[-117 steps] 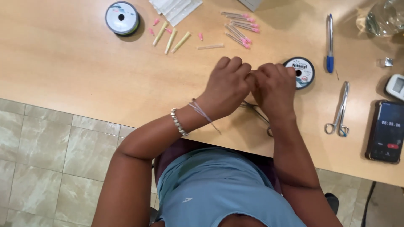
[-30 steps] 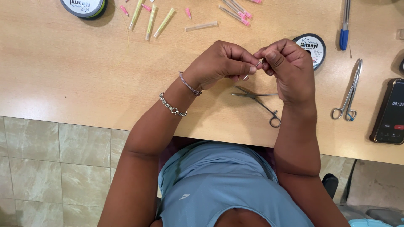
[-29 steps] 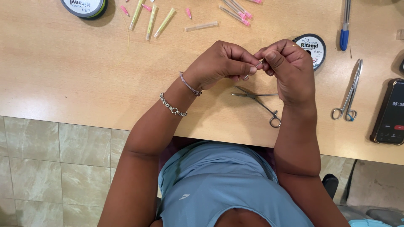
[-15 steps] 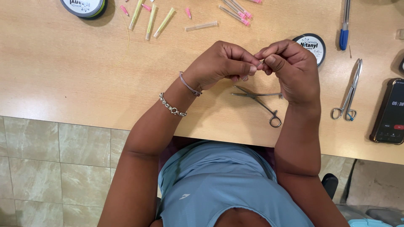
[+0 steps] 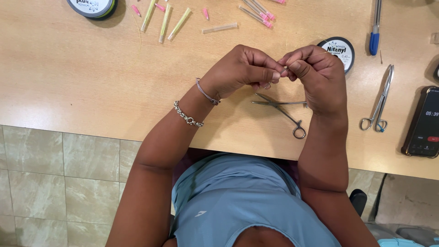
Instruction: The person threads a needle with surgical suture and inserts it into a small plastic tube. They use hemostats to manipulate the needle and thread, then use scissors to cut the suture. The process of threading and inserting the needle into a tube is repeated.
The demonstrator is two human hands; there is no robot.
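I see a tiny pale piece (image 5: 284, 71), too small to make out, pinched between the fingertips of both hands just above the worktop (image 5: 82, 77). The left hand (image 5: 242, 68) curls into a loose fist, its fingers clenched on that piece; the right hand (image 5: 318, 75) meets it thumb to thumb, fingers grasping the same spot. Directly beneath them lie slim steel forceps (image 5: 281, 107) with ring handles. Beyond the right hand sits a round black spool (image 5: 339, 48) with a white label. Farther right lie a second pair of steel forceps (image 5: 379, 103) and a dark phone (image 5: 423, 122). Thin pale tubes (image 5: 164, 20) with pink tips are scattered along the smooth light-wood top edge.
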